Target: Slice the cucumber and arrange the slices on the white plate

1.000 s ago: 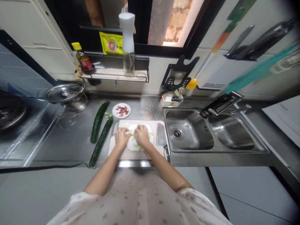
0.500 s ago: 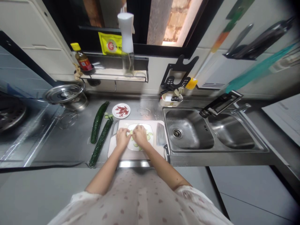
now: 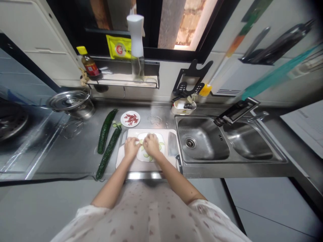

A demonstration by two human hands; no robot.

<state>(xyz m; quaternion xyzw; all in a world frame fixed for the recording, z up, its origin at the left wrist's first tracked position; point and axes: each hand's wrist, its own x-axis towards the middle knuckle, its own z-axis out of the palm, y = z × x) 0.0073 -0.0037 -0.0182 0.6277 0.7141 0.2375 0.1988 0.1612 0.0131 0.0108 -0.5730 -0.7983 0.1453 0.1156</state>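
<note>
On the cutting board (image 3: 131, 165) lies a white plate (image 3: 139, 156) with several thin cucumber slices (image 3: 146, 155) spread over it. My left hand (image 3: 131, 148) is closed in a pinch at the plate's left side, with a pale green cucumber slice at its fingertips. Curled over the plate's middle, my right hand (image 3: 151, 146) meets it, thumb and fingers pressed together at the same slice; its fingers partly hide the slice and the plate. A cleaver (image 3: 173, 144) with a black handle rests on the board's right side.
Two whole cucumbers (image 3: 108, 153) lie left of the board, near some cut cucumber ends (image 3: 116, 124). Behind the board is a small plate of chopped red bits (image 3: 131, 118). A lidded steel pot (image 3: 72, 102) stands at the back left. The double sink (image 3: 204, 139) is at the right.
Both hands stay over the plate with only slight finger movement. The whole view has shifted a little; the other things keep their places.
</note>
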